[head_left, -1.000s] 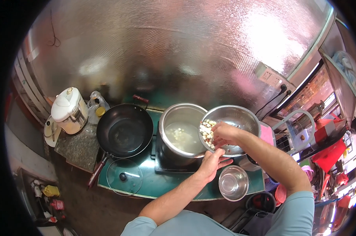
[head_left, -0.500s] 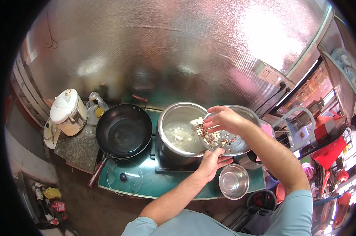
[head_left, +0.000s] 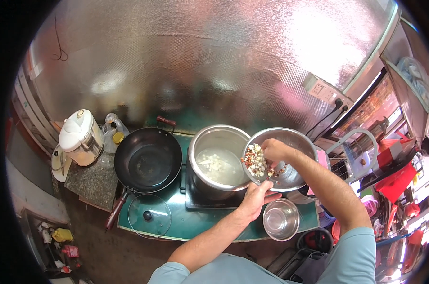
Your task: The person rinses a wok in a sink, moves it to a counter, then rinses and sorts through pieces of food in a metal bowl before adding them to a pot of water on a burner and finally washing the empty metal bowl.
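My left hand (head_left: 255, 198) grips the near-left rim of a steel bowl (head_left: 300, 138), thumb over the edge, fingers underneath. The bowl tilts toward a large steel pot (head_left: 196, 163) beside it. Small red, brown and white food pieces (head_left: 256, 161) are heaped along the bowl's left side. Down inside the bowl, my right hand (head_left: 275, 151) curls its fingers at that heap; the fingertips and whatever they hold are hidden. Cloudy liquid with pale pieces (head_left: 217, 164) fills the bottom of the pot, which stands on a black cooktop (head_left: 202, 201).
Left of the pot sits a black wok (head_left: 148, 160), with a glass lid (head_left: 149, 228) in front. A small steel bowl (head_left: 281, 219) stands near the front edge. A white cooker (head_left: 81, 137) is at far left. Sockets with plugged cords (head_left: 324, 92) are on the right wall.
My right hand has moved from the pot-side rim, where pieces were dropping, back into the bowl, and its fingers have curled. The left hand keeps its hold on the bowl.
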Action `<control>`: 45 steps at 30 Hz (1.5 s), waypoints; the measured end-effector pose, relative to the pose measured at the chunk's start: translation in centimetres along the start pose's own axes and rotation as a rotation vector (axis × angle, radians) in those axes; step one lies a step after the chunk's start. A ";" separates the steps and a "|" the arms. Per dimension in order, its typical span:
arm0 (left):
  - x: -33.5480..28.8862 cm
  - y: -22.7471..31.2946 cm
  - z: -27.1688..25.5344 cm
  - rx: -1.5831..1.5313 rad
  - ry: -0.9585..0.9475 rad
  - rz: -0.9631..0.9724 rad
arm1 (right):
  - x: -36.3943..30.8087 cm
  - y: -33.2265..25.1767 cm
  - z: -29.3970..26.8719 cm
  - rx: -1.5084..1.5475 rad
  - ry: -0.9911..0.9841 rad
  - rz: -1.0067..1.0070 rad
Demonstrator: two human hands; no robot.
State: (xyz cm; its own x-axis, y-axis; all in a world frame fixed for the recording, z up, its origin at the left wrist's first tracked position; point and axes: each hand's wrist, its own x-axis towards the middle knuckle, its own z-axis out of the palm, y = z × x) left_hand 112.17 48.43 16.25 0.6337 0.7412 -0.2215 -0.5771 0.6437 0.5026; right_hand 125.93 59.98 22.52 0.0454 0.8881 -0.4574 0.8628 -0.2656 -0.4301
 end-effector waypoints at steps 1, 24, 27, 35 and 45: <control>0.0 0.0 -0.1 -0.005 0.004 0.004 | -0.3 -0.6 0.5 -0.001 -0.004 -0.003; 0.7 0.1 -0.6 -0.024 0.018 -0.075 | -1.1 -4.8 0.4 0.797 -0.208 0.042; 0.7 0.1 -0.2 -0.017 0.001 -0.074 | -0.8 -4.8 -0.5 0.782 -0.197 0.020; 0.3 0.6 -0.5 0.023 0.057 -0.011 | -1.9 -2.0 -4.9 -0.065 0.084 -0.222; 0.1 0.5 -0.2 0.051 0.020 0.048 | -2.7 3.1 -2.6 -0.856 0.178 -0.142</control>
State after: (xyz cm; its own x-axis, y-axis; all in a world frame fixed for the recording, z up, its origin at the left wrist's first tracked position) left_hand 111.81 48.86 16.38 0.5954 0.7749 -0.2124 -0.5791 0.5971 0.5550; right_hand 129.83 57.78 24.46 -0.0747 0.9555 -0.2855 0.9438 0.1602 0.2891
